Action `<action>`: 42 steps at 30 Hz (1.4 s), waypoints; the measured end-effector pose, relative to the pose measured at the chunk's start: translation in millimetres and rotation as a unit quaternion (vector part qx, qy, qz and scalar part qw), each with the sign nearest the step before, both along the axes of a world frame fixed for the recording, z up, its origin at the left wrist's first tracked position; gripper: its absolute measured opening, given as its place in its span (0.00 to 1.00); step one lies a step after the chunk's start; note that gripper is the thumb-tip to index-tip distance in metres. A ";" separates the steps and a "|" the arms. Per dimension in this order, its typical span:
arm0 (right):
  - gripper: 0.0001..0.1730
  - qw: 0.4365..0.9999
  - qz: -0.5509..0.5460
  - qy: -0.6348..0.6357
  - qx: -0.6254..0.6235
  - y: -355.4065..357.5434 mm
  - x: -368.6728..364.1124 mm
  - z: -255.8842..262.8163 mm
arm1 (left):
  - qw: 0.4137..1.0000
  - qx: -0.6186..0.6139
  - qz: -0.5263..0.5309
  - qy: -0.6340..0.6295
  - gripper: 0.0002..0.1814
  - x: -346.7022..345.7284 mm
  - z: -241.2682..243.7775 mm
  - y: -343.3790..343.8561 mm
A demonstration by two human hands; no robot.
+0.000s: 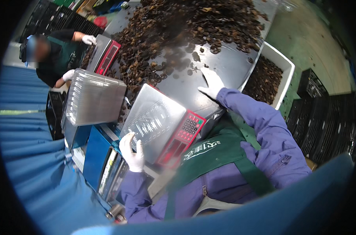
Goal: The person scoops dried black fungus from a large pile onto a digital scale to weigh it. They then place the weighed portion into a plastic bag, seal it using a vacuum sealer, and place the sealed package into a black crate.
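A clear plastic tray [152, 121] lies on the steel platform of a red-edged digital weighing scale [158, 102]. My left hand [133, 153], in a white glove, is at the tray's near left end with thumb and fingers apart; whether it touches the tray I cannot tell. Over the steel tabletop [182, 91], my gloved right hand [212, 82] is spread and holds nothing. Several loose dark pieces are just beyond its fingertips. Behind them is a big heap of dark brown dried mushrooms [166, 32].
To the left, a stack of clear plastic trays [95, 98] stands beside a blue cabinet [97, 155]. A co-worker [60, 55] is at a second scale [103, 55]. A white foam box [286, 79] of brown pieces and black crates [322, 126] are on the right.
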State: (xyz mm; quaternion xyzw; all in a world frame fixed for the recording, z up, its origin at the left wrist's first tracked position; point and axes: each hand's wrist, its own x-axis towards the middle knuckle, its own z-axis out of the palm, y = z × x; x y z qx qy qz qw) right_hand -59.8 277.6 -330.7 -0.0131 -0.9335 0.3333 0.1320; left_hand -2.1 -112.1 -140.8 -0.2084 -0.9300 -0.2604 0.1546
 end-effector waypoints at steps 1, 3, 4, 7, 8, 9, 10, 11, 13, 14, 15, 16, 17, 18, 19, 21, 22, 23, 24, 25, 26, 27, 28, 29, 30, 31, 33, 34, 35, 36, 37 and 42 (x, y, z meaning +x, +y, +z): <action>0.50 1.000 -0.004 -0.005 0.008 -3.6 -26.1 -6.5 | 0.999 0.025 0.036 -0.015 0.20 3.3 0.0 20.9; 0.54 0.999 0.020 -0.040 0.011 -13.6 -65.4 -12.1 | 0.991 0.084 0.082 -0.059 0.21 11.6 -3.4 71.8; 0.51 0.998 0.024 -0.051 0.016 -21.9 -77.2 -5.5 | 0.989 0.086 0.087 -0.085 0.23 13.8 -9.1 91.9; 0.44 0.993 0.069 -0.097 0.004 -32.0 -95.1 -5.6 | 0.971 0.145 0.124 -0.142 0.23 10.6 -20.8 161.6; 0.42 0.989 0.103 -0.104 0.011 -29.8 -94.5 -6.7 | 0.963 0.177 0.138 -0.148 0.23 9.0 -26.3 179.3; 0.39 0.984 0.137 -0.109 0.013 -28.8 -94.3 -5.8 | 0.955 0.204 0.152 -0.151 0.24 5.4 -26.8 196.1; 0.37 0.979 0.167 -0.112 0.021 -25.0 -94.7 -7.2 | 0.940 0.252 0.157 -0.166 0.23 0.1 -28.3 212.3; 0.34 0.982 0.178 -0.061 0.018 -24.0 -96.9 -11.2 | 0.947 0.233 0.161 -0.151 0.22 -6.5 -39.5 216.8; 0.30 0.980 0.194 0.041 0.010 -26.3 -100.6 -15.4 | 0.941 0.244 0.173 -0.155 0.20 -24.1 -47.3 235.0; 0.24 0.978 0.201 0.058 0.019 -27.3 -101.7 -16.0 | 0.940 0.254 0.166 -0.155 0.20 -34.3 -53.5 240.5; 0.21 0.975 0.212 0.057 0.026 -21.9 -106.9 -17.0 | 0.938 0.265 0.161 -0.153 0.20 -44.5 -59.4 245.5; 0.18 0.973 0.220 0.054 0.034 -14.0 -113.1 -20.0 | 0.936 0.276 0.154 -0.155 0.19 -53.9 -65.5 250.4; 0.15 0.972 0.227 0.050 0.042 -5.2 -119.5 -22.8 | 0.930 0.285 0.158 -0.170 0.19 -63.6 -69.7 255.7; 0.08 0.969 0.245 0.001 0.042 10.5 -122.1 -14.7 | 0.925 0.301 0.161 -0.164 0.19 -69.6 -74.3 260.3; 0.07 0.971 0.229 0.050 0.053 31.5 -113.3 -11.7 | 0.920 0.319 0.162 -0.158 0.19 -74.7 -79.1 266.5; 0.07 0.969 0.238 0.047 0.037 85.5 -87.4 -26.5 | 0.916 0.320 0.165 -0.178 0.18 -85.6 -93.3 277.7; 0.07 0.965 0.255 0.056 0.020 118.2 -64.4 -18.1 | 0.914 0.318 0.172 -0.186 0.18 -89.3 -97.4 280.6; 0.07 0.960 0.271 0.060 0.032 151.7 -41.5 -10.3 | 0.896 0.350 0.184 -0.202 0.18 -89.3 -97.5 290.0; 0.07 0.962 0.266 0.042 0.038 185.3 -16.2 -2.7 | 0.904 0.335 0.175 -0.198 0.18 -90.7 -107.9 290.6; 0.08 0.968 0.242 0.010 0.061 213.8 7.2 13.1 | 0.912 0.320 0.166 -0.193 0.18 -92.8 -123.2 289.7; 0.09 0.977 0.194 0.028 0.087 239.0 28.7 18.0 | 0.929 0.282 0.156 -0.184 0.18 -95.7 -134.9 294.2; 0.11 0.977 0.173 -0.031 0.121 259.7 40.6 33.6 | 0.947 0.232 0.149 -0.165 0.18 -97.2 -147.9 293.6; 0.14 0.968 0.124 -0.153 0.158 282.3 55.6 30.5 | 0.949 0.233 0.138 -0.161 0.18 -103.2 -154.5 299.3; 0.15 0.970 0.060 -0.149 0.184 295.2 67.6 28.0 | 0.951 0.235 0.128 -0.157 0.18 -111.4 -161.9 305.7; 0.13 0.979 0.020 -0.128 0.158 298.6 68.9 26.1 | 0.962 0.202 0.114 -0.147 0.18 -123.3 -168.9 311.9; 0.12 0.986 -0.018 -0.108 0.127 297.0 65.5 28.6 | 0.985 0.103 0.101 -0.093 0.19 -135.7 -154.8 323.0; 0.06 0.999 -0.011 -0.022 0.043 278.6 43.1 24.6 | 0.992 0.050 0.096 -0.068 0.17 -157.9 -162.2 336.3; 0.07 1.000 0.013 0.001 0.025 263.6 25.6 28.7 | 0.991 0.035 0.078 -0.103 0.15 -168.1 -171.4 333.6; 0.09 0.999 0.039 0.024 0.010 246.3 5.0 34.6 | 0.988 0.023 0.062 -0.137 0.14 -175.7 -185.8 327.9; 0.11 0.997 0.069 0.030 -0.012 231.5 -15.4 39.4 | 0.983 0.117 0.057 -0.126 0.10 -185.0 -195.0 320.8; 0.13 0.995 0.094 0.033 -0.028 221.3 -35.6 43.0 | 0.987 0.123 0.062 -0.081 0.09 -198.8 -187.4 316.8; 0.22 0.985 0.048 0.147 0.073 205.2 -172.1 35.9 | 0.954 0.081 0.271 0.104 0.08 -261.6 -169.2 253.4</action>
